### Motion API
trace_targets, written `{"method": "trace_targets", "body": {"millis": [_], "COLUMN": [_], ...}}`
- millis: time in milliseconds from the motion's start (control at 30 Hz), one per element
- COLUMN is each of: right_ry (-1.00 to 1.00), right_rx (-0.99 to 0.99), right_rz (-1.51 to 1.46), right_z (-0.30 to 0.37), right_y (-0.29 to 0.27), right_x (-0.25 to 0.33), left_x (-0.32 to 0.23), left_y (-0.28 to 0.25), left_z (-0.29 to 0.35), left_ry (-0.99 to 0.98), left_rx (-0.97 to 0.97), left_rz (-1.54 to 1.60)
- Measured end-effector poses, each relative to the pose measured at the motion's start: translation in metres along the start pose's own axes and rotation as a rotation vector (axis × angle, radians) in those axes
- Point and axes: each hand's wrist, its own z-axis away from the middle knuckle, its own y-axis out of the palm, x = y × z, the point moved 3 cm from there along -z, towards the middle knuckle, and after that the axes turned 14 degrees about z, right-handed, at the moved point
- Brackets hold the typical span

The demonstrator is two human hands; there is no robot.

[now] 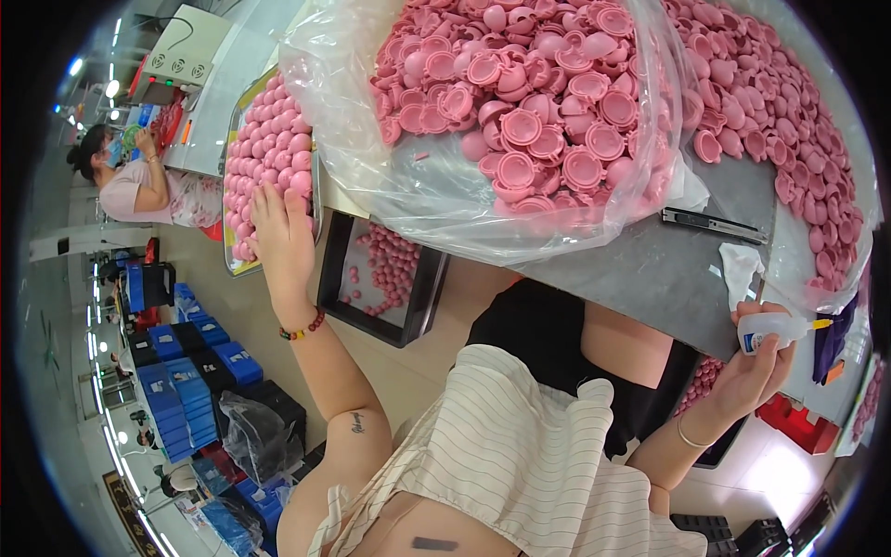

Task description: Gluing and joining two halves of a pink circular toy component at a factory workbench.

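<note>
My left hand [283,243] reaches to the tray [317,176] at the left, fingers stretched out over its near edge, touching or just above the pink balls [269,139] set in close rows there. No object shows in it. At the right, beside the table edge, my right hand [756,371] grips a small translucent squeeze bottle [772,329] with a yellow tip, tilted so the tip points right. Pink plastic half-shells [520,125] lie heaped in an open clear plastic bag [520,243] on the table, in front of me.
More half-shells [742,84] are piled at the far right. A utility knife [715,226] and crumpled white tissue [740,269] lie near the right table edge. Below stands a black crate [408,325] holding pink balls. A co-worker [139,186] sits at far left, near a control box [186,51].
</note>
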Motion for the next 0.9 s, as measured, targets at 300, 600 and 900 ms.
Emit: {"method": "trace_targets", "body": {"millis": [300, 600, 900], "right_ry": [-0.058, -0.045, -0.022], "right_rx": [0.085, -0.097, 0.092], "right_rz": [-0.162, -0.165, -0.195], "right_z": [0.005, 0.028, 0.028], "right_y": [-0.006, -0.044, -0.004], "right_x": [-0.001, 0.004, 0.040], "left_x": [-0.159, -0.159, -0.251], "left_y": [0.012, 0.035, -0.001], "left_z": [0.007, -0.012, 0.064], "left_ry": [0.394, 0.212, 0.474], "left_rx": [0.144, 0.147, 0.411], "left_rz": [0.543, 0.493, 1.409]}}
